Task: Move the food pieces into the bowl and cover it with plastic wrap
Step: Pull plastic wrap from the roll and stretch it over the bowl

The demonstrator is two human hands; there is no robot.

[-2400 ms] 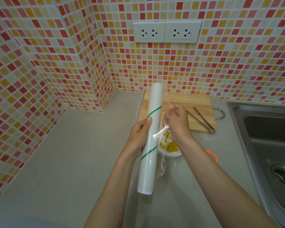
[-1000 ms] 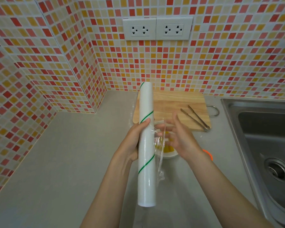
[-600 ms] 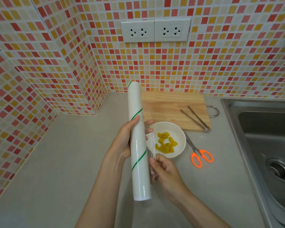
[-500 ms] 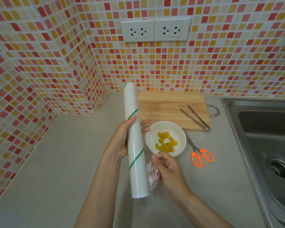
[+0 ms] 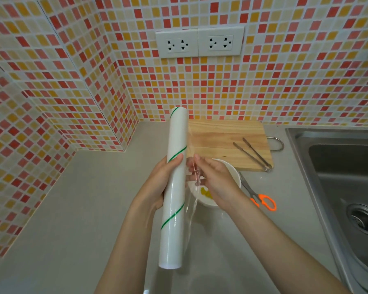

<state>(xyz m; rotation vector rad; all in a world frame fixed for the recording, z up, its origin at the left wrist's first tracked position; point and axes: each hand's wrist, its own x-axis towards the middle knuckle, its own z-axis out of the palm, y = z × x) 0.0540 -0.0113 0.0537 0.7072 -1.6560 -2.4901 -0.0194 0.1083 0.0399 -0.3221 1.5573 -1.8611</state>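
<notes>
My left hand (image 5: 157,183) grips the wrap roll (image 5: 174,187) upright over the bench (image 5: 62,209). My right hand (image 5: 215,183) pinches the film's loose edge above the bowl (image 5: 235,175), where the food pieces (image 5: 206,193) already sit.

Mosaic tiled walls (image 5: 285,81), twin sockets (image 5: 199,42), grey counter (image 5: 72,219), steel sink (image 5: 346,187)

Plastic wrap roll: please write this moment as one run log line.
left hand: grips plastic wrap roll | right hand: pinches film edge above bowl | food pieces: in bowl | bowl: not yet covered
</notes>
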